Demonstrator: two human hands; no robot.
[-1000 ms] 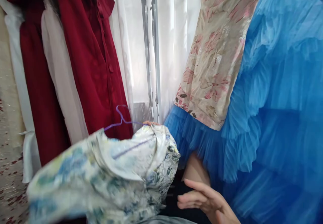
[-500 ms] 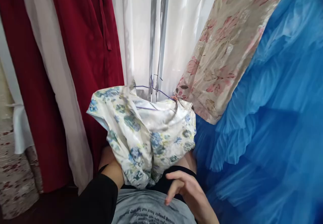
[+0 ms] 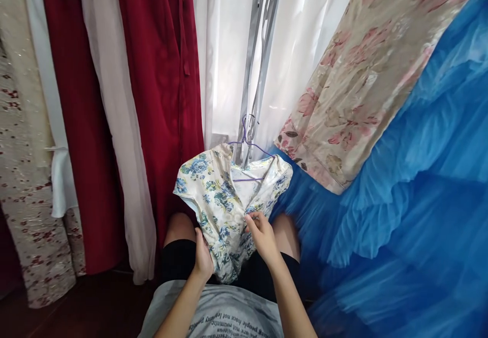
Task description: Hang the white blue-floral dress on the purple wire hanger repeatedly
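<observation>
A white blouse (image 3: 217, 190) with blue and green flowers hangs on a purple wire hanger (image 3: 256, 147) over my lap. Its neckline opens in a V, and the hanger's bar shows inside. My left hand (image 3: 205, 256) grips the blouse's left side low down, thumb in front and the other fingers hidden behind the cloth. At the bottom of the V, my right hand (image 3: 262, 234) pinches the front of the blouse between thumb and fingertips. The lower part of the blouse lies bunched between my legs.
Dark red garments (image 3: 160, 99) and a pale pink one (image 3: 118, 124) hang on the left. Behind the hanger stand a grey metal post (image 3: 249, 68) and white curtains (image 3: 224, 48). On the right hang a beige floral garment (image 3: 343, 99) and a large blue tulle gown (image 3: 419, 216).
My right hand has moved from above my lap up to the blouse's front. My left hand has come out into view at its side. The blouse now hangs flatter, its neckline facing me.
</observation>
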